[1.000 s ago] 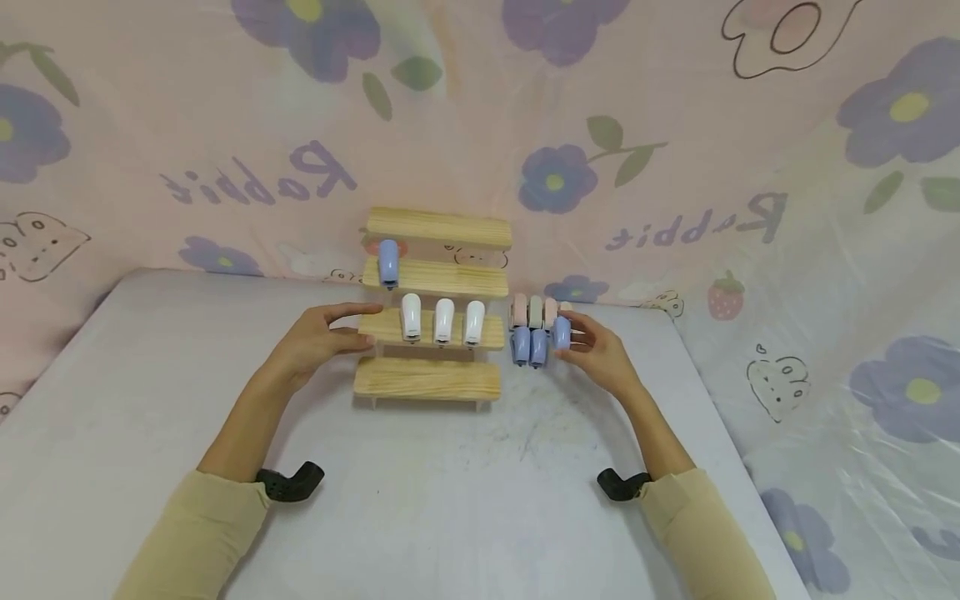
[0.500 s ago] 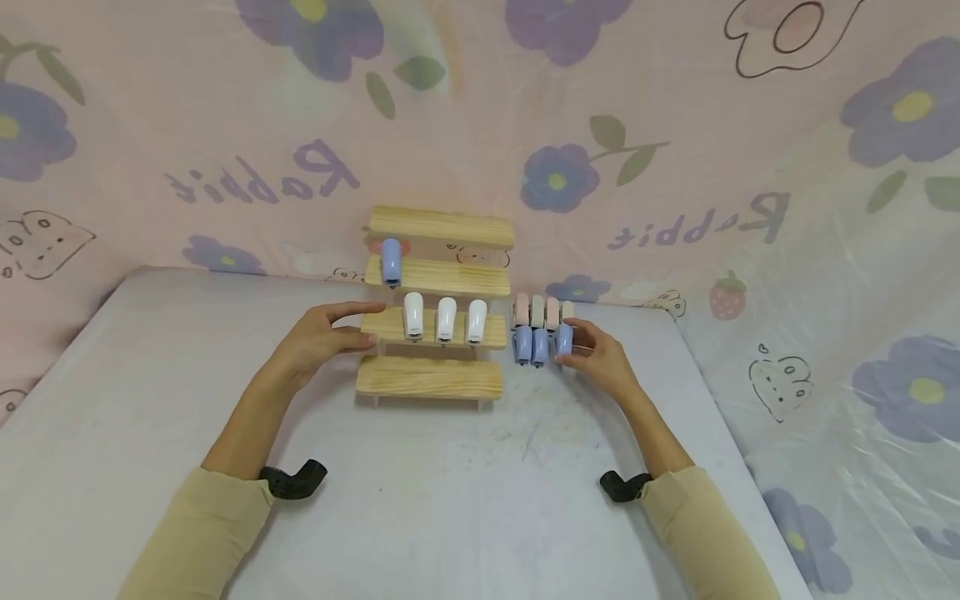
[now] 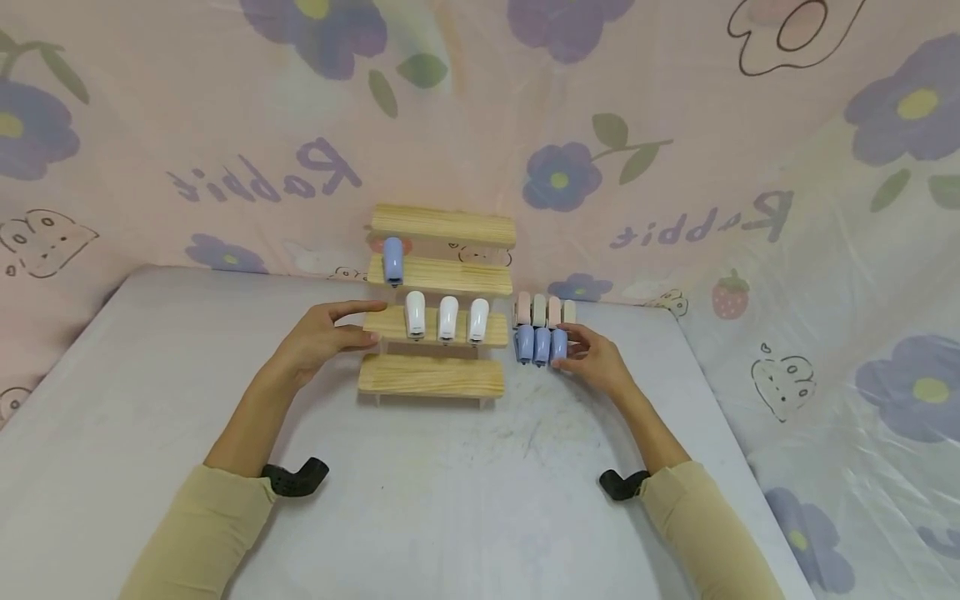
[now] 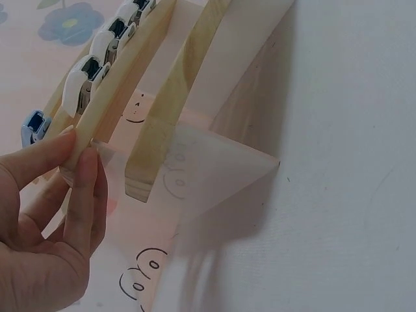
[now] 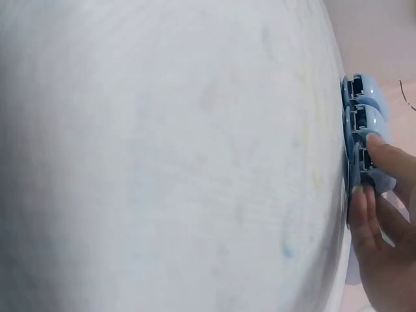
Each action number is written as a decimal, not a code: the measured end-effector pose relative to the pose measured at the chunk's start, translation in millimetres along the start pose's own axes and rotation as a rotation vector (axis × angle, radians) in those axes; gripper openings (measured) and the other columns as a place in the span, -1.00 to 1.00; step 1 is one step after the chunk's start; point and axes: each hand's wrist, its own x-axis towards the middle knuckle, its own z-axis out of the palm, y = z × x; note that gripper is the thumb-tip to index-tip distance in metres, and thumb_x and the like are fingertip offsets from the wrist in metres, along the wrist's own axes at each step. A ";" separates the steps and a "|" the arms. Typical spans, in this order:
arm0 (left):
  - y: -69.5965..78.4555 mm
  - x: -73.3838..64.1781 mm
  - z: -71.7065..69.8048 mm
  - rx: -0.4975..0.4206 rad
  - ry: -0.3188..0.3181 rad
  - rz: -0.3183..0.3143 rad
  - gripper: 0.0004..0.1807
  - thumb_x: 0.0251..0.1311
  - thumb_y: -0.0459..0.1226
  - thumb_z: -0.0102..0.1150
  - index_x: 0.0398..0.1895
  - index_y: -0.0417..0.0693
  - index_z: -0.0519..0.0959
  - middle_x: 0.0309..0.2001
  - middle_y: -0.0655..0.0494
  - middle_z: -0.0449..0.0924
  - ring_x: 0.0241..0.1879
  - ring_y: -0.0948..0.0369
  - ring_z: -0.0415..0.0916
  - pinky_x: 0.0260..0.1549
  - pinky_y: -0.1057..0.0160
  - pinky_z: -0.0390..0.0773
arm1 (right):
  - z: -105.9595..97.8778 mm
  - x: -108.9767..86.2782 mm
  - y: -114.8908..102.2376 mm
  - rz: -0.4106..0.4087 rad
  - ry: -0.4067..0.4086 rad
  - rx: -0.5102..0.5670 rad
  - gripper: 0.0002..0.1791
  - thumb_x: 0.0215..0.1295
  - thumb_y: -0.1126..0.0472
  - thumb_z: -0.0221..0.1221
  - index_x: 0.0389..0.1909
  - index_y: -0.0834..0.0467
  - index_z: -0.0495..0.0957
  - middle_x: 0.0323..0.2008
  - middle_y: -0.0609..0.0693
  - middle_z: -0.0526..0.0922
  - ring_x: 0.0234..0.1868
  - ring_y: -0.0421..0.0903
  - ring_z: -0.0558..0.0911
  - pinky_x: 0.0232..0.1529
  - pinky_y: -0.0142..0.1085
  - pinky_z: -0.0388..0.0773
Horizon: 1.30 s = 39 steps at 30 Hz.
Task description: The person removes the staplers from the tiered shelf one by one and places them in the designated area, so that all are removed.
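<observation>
My left hand [image 3: 315, 342] pinches the left end of a tiered wooden display rack [image 3: 431, 377], at the second board from the bottom; the left wrist view shows thumb and fingertips on the board end [image 4: 84, 146]. On that board stand three white mini staplers [image 3: 447, 319]. One blue mini stapler [image 3: 393, 261] stands at the left of the board above. Right of the rack, my right hand [image 3: 596, 360] pinches the rightmost blue stapler [image 3: 558, 344] between thumb and fingers. It stands in line beside two other blue staplers [image 5: 369, 118].
Behind the blue row, pink and pale green staplers [image 3: 539, 309] form a second row. The white table [image 3: 450, 500] reaches back to a patterned cloth backdrop [image 3: 465, 125]. The rack's top board [image 3: 442, 223] is close to this cloth.
My right hand has moved slightly left with the blue stapler, closing the gap to the other two blue ones. My left hand keeps its grip on the rack.
</observation>
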 end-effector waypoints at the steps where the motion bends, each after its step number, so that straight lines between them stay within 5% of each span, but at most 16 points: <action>1: 0.1 0.1 0.2 0.001 0.000 -0.002 -0.36 0.20 -0.28 0.38 0.38 -0.03 0.44 0.34 -0.16 0.36 0.11 0.09 0.49 0.19 0.13 0.37 | 0.0 -0.4 -0.1 0.006 -0.001 0.003 -0.22 0.08 0.28 0.48 0.36 0.13 0.42 0.15 0.25 0.57 0.00 0.14 0.63 -0.03 -0.10 0.59; 10: 1.5 -0.6 1.2 -0.021 0.005 0.002 -0.37 0.20 -0.30 0.38 0.37 -0.04 0.46 0.49 -0.02 0.14 0.24 0.01 0.40 0.27 0.01 0.30 | -0.8 -0.5 1.1 0.019 -0.029 0.066 -0.22 0.08 0.38 0.45 0.36 0.19 0.39 0.20 0.28 0.53 0.01 0.14 0.61 -0.12 -0.41 0.57; 17: 2.3 -1.4 0.9 -0.009 0.003 -0.006 -0.37 0.20 -0.29 0.38 0.37 -0.04 0.46 0.40 -0.10 0.29 0.17 0.05 0.44 0.20 0.13 0.36 | -2.3 -2.0 3.8 -0.007 -0.044 0.095 -0.22 0.10 0.41 0.42 0.38 0.23 0.37 0.18 0.33 0.51 0.01 0.17 0.61 -0.12 -0.42 0.57; 31: 1.3 -1.3 1.4 -0.014 0.000 0.000 -0.37 0.21 -0.28 0.37 0.38 -0.01 0.45 0.50 -0.03 0.12 0.28 0.01 0.33 0.24 0.09 0.34 | -15.2 -6.3 0.1 -0.056 0.027 0.099 -0.32 0.17 0.41 0.37 0.34 0.18 0.42 0.21 0.26 0.53 0.04 0.18 0.63 -0.15 -0.50 0.57; 39: -3.5 -0.3 0.0 -0.022 0.012 0.004 -0.37 0.21 -0.27 0.38 0.37 -0.03 0.46 0.51 0.01 0.09 0.28 0.02 0.31 0.16 0.21 0.41 | -17.3 -12.1 -29.8 -0.153 0.056 0.233 -0.44 0.21 0.53 0.27 0.26 0.40 0.43 0.17 0.43 0.50 0.04 0.38 0.57 -0.10 -0.51 0.57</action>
